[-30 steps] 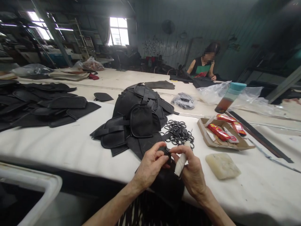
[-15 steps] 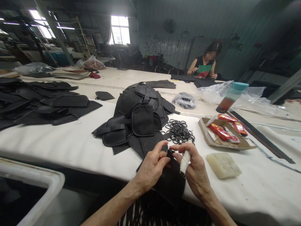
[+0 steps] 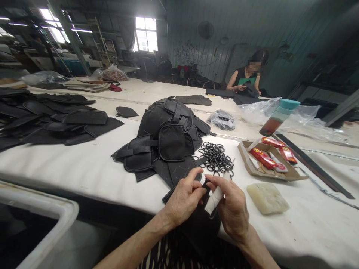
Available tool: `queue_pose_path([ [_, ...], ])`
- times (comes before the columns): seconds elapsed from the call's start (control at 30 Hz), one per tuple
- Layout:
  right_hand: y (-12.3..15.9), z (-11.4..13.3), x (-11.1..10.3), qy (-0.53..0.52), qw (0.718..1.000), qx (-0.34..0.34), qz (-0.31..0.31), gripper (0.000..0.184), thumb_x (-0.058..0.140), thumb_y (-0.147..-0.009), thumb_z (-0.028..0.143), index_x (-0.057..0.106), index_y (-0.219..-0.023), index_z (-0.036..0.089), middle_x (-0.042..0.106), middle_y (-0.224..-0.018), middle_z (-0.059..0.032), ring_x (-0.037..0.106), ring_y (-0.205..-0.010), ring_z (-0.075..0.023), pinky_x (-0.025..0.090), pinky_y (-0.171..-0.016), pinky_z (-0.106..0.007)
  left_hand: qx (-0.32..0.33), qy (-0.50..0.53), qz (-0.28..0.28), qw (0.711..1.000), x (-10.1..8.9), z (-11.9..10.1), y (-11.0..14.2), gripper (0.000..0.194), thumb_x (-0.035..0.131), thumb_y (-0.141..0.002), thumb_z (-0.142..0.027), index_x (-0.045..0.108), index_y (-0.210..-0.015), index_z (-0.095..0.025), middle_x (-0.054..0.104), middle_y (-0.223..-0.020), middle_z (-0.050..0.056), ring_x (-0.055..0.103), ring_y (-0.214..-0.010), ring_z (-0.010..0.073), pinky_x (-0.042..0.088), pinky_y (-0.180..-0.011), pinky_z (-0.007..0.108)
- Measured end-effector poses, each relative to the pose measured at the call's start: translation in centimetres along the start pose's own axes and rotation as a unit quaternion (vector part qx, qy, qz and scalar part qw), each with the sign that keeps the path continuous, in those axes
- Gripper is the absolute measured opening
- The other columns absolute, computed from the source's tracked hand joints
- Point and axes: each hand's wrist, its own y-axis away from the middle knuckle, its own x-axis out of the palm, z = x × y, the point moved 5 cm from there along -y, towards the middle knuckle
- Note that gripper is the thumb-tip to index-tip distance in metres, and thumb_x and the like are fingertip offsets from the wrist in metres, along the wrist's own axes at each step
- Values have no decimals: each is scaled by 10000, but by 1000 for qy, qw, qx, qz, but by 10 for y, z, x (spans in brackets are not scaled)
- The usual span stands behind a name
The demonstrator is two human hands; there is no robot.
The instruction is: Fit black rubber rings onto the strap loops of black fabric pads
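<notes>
Low in the middle, at the table's front edge, my left hand (image 3: 185,198) pinches a narrow black strap (image 3: 205,186) between thumb and fingers. The strap belongs to a black fabric piece (image 3: 200,228) hanging over the edge towards my lap. My right hand (image 3: 234,203) is closed around an awl (image 3: 214,200) with a white wrapped handle, its thin metal tip pointing up and away. The right thumb and forefinger also meet the strap's upper end. Just beyond my hands lie many black metal rings (image 3: 215,155) in a heap. Fingers hide part of the strap.
Stacked black pieces (image 3: 175,144) lie ahead, with another pile (image 3: 56,119) at the left. Rightward are a yellowish block (image 3: 267,198), a cardboard box (image 3: 252,170) of red packets and a bottle (image 3: 280,116). A person (image 3: 246,80) sits across the table. A white bin (image 3: 70,209) stands lower left.
The awl's handle has swung to lie more slanted across my right palm, its lower end moving left. My fingers stay at the strap. Across the table, the person has lifted a dark piece.
</notes>
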Motion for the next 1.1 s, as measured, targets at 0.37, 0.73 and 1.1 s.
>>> queue_pose_path([
  [0.37,4,0,7,-34,999,31,-3,349,488,-849,85,550,-1157,236,666,-1030,-64,634,-879,-178,520,-746,-322,7,15,-43,999,1,-2,1,244,468,-803,-161,591,-1012,-183,443,-504,-76,445,-488,91,337,-499,192],
  [0.73,8,-13,7,-40,996,81,-2,222,510,-844,180,572,-1051,228,692,-908,-50,657,-800,-185,531,-688,-312,-34,111,-57,992,0,12,0,232,538,-796,-212,558,-1026,-183,499,-536,-69,567,-554,112,396,-563,204],
  [1.1,9,-9,4,-28,998,49,-21,170,526,-842,151,561,-991,227,696,-853,-42,661,-763,-177,540,-659,-301,-60,159,-66,983,-2,16,-3,311,587,-772,-255,527,-1066,-170,623,-639,-32,649,-632,160,455,-646,254],
])
